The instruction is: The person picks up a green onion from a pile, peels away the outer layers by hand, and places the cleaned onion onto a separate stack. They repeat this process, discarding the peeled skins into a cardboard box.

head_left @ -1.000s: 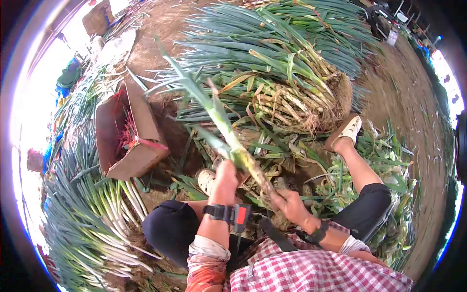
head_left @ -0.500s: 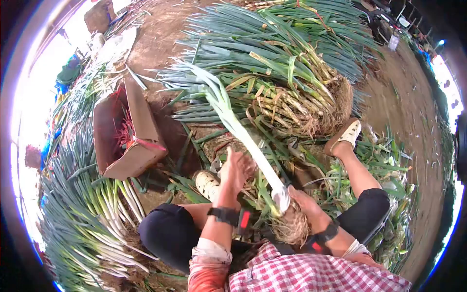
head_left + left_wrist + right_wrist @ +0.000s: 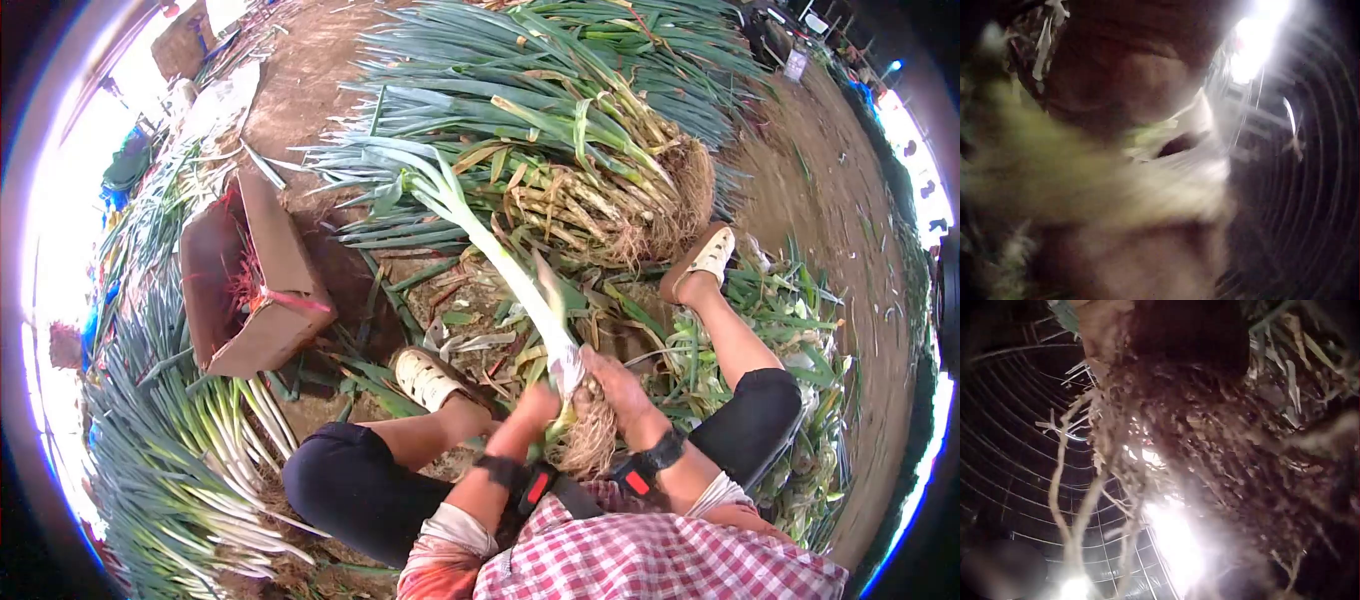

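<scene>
My right hand (image 3: 617, 387) grips a long green onion (image 3: 512, 275) near its base, where the white stalk meets a thick tuft of roots (image 3: 588, 432). The peeled stalk slants up and away to green leaves at the upper left. My left hand (image 3: 537, 406) is at the base from the other side, pinching a yellowish outer leaf (image 3: 1091, 181), blurred in the left wrist view between thumb and finger. Hairy roots (image 3: 1197, 431) hang below the right hand in the right wrist view.
Beyond my feet lies a big heap of unpeeled green onions (image 3: 620, 190). An open cardboard box (image 3: 290, 250) with red ties stands at left, above a pile of white-stalked onions (image 3: 240, 480). Stripped leaves (image 3: 770, 340) litter the ground by my right leg.
The left hand first pulled outer leaves off along the stalk, baring it white, then swung away empty. Now it has come back to the base beside the right hand, which keeps hold of the onion.
</scene>
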The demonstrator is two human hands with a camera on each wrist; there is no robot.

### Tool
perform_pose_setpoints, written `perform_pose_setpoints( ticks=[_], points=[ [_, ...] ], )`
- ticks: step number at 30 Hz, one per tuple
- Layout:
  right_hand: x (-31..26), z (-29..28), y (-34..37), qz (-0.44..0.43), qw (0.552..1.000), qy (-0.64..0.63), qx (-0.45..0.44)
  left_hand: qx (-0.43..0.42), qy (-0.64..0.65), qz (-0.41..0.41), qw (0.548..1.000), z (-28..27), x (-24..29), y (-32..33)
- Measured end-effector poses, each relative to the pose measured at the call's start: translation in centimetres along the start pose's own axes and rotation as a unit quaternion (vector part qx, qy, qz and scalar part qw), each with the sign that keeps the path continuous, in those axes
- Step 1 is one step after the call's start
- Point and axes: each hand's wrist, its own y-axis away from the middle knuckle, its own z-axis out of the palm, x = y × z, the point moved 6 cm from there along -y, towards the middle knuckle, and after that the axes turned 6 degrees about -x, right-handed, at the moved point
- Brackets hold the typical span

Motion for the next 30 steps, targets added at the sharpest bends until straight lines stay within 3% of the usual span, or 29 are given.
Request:
perform_pose_setpoints(
  ticks=[1, 3, 4, 5, 6, 7, 8, 10, 12, 13, 14, 16, 17, 22, 24, 26, 27, 28, 29, 30],
  points=[
    [-1.7, 0.7, -0.1, -0.012, 0.999, 0.042, -0.03, -0.02, 0.086, 0.079, 0.993, 5.4, -3.7, -0.8],
    [-3.3, 1.4, 0.1, -0.025, 0.994, 0.083, -0.062, -0.033, 0.101, 0.155, 0.982, 7.7, -4.8, -2.2],
    [-4.0, 1.6, 0.4, -0.055, 0.978, 0.192, -0.053, -0.133, -0.041, 0.069, 0.988, 5.2, -5.6, -1.9],
    [-3.9, 1.8, 0.6, -0.068, 0.966, 0.244, -0.051, 0.038, -0.056, 0.04, 0.997, 0.5, -4.7, -1.1],
    [-3.9, 2.0, 0.8, -0.082, 0.951, 0.294, -0.046, 0.209, -0.071, 0.01, 0.975, -4.1, -3.7, 0.3],
    [-3.8, 2.1, 1.2, -0.117, 0.924, 0.364, -0.016, 0.268, 0.301, 0.038, 0.914, -7.3, -4.7, 1.2],
    [-3.5, 2.2, 1.7, -0.141, 0.91, 0.39, -0.003, 0.29, 0.629, 0.063, 0.719, -9.3, -5.7, 1.7],
    [-2.8, 2.3, 2.7, -0.188, 0.877, 0.44, 0.028, 0.321, 0.729, 0.075, 0.6, -13.6, -3.5, 3.5],
    [-2.7, 2.8, 3.6, -0.208, 0.812, 0.543, 0.057, 0.296, 0.69, 0.111, 0.651, -15.6, -3.2, 3.3],
    [-2.6, 3.0, 3.8, -0.214, 0.787, 0.575, 0.067, 0.337, 0.647, 0.065, 0.681, -15.9, -3.9, 3.2],
    [-2.5, 3.1, 4.0, -0.236, 0.761, 0.598, 0.083, 0.337, 0.646, 0.065, 0.682, -15.8, -4.5, 2.8],
    [-2.4, 3.3, 4.3, -0.265, 0.72, 0.632, 0.108, 0.39, 0.536, -0.06, 0.747, -15.6, -6.1, 2.9],
    [-2.4, 3.3, 4.5, -0.274, 0.706, 0.642, 0.117, 0.402, 0.559, -0.069, 0.722, -15.3, -6.4, 2.9],
    [-1.9, 3.6, 4.3, -0.274, 0.687, 0.664, 0.111, 0.364, 0.527, -0.08, 0.764, -14.7, -7.8, 2.2],
    [-1.6, 3.4, 4.2, -0.27, 0.687, 0.665, 0.112, 0.41, 0.439, -0.087, 0.795, -15.2, -8.0, 2.1],
    [-1.1, 3.1, 3.5, -0.268, 0.688, 0.665, 0.112, 0.462, 0.133, -0.041, 0.876, -17.0, -3.2, 4.0],
    [-0.3, 3.0, 2.7, -0.25, 0.706, 0.657, 0.093, 0.403, 0.128, -0.079, 0.903, -16.8, 0.5, 4.8],
    [0.3, 3.1, 1.9, -0.222, 0.713, 0.659, 0.085, 0.361, 0.13, -0.003, 0.924, -15.3, 2.4, 3.5],
    [1.0, 3.1, 1.2, -0.193, 0.72, 0.662, 0.078, 0.236, 0.163, -0.012, 0.958, -13.9, 6.4, 3.8],
    [1.6, 3.2, 0.5, -0.164, 0.725, 0.665, 0.071, 0.251, 0.056, 0.047, 0.965, -11.8, 10.2, 4.4]
  ],
)
